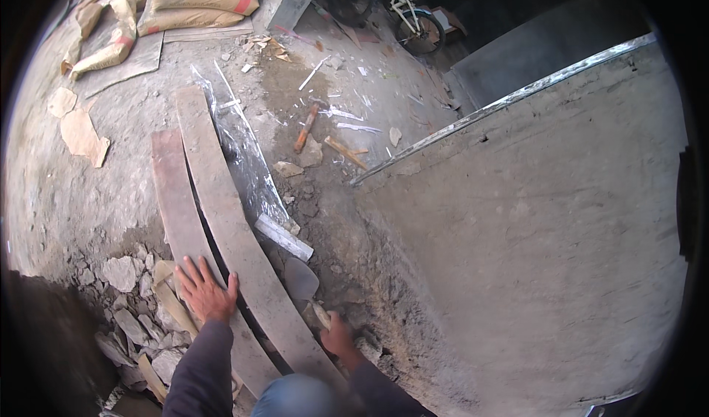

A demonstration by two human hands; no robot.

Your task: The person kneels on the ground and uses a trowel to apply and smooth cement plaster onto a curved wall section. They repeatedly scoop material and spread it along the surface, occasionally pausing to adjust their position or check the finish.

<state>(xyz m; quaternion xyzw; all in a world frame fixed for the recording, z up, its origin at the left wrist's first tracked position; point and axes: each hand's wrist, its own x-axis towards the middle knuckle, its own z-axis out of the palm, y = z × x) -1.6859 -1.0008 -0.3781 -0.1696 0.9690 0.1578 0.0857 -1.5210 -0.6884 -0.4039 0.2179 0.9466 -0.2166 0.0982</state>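
Note:
My left hand [204,291] lies flat with its fingers spread on the reddish-brown plank [172,184], with the thumb reaching toward the gap beside it. Close along its right side runs a second, grey-brown plank [221,167]. To the right of both, my right hand [340,336] is closed round the wooden handle of a trowel [301,279]. The trowel's grey blade points away from me, low beside the second plank's edge, over loose dirt. A whitish strip [284,237] lies just beyond the blade.
A plastered wall [539,188] rises on the right. Broken stones [125,273] are heaped at the left. A plastic sheet [247,151], a wooden-looking stick [306,128] and white scraps litter the ground. Farther off are stacked bags [207,0] and a bicycle [413,22].

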